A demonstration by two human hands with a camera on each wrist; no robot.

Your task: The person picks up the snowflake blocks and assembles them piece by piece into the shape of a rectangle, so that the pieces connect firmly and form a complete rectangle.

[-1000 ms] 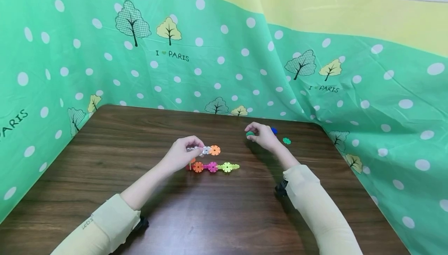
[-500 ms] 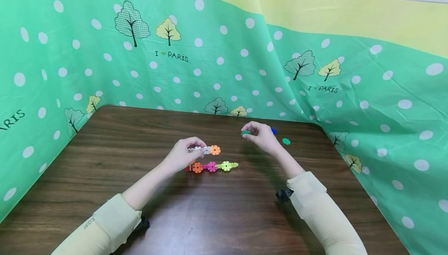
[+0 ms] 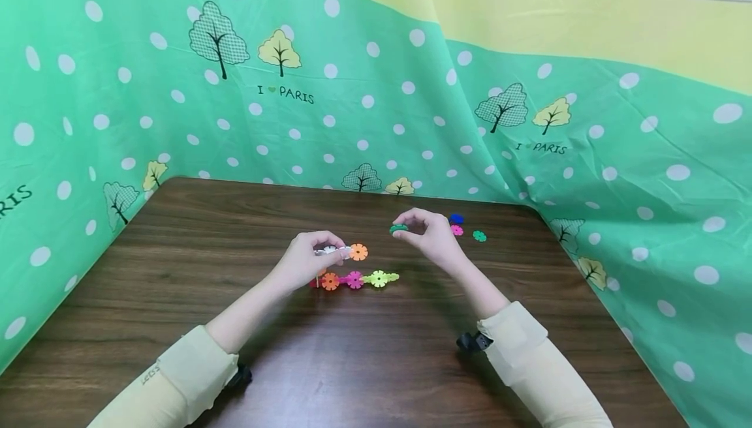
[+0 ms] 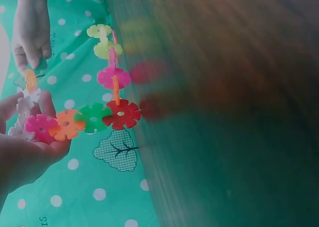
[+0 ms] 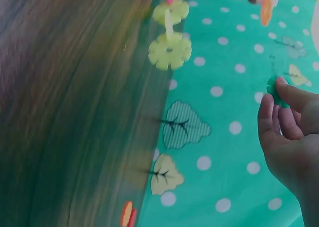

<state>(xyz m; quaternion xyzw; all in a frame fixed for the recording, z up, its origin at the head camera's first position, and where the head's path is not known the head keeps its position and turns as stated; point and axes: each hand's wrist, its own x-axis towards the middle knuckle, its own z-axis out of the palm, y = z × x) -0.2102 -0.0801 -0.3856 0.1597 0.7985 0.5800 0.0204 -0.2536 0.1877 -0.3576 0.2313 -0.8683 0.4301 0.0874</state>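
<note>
My left hand (image 3: 305, 261) grips the white part of a chain of interlocking flower-shaped plastic discs (image 4: 92, 118). The chain bends round: an orange disc (image 3: 359, 252) ends the upper arm, and yellow discs (image 3: 378, 278) end the lower one. Pink, orange, green and red discs join the two arms in the left wrist view. My right hand (image 3: 431, 239) pinches a loose green flower disc (image 3: 399, 228) between thumb and fingers. It is held above the table, to the right of the chain's orange end and apart from it. The fingers partly hide the white discs.
Loose blue (image 3: 456, 218), pink (image 3: 457, 230) and green discs (image 3: 479, 236) lie on the brown wooden table (image 3: 352, 363) beyond my right hand. Polka-dot cloth (image 3: 376, 128) hangs behind the table's back and side edges.
My right hand has moved left with the green disc, towards the chain's orange end. A pink disc behind it has come into view. My left hand has hardly moved.
</note>
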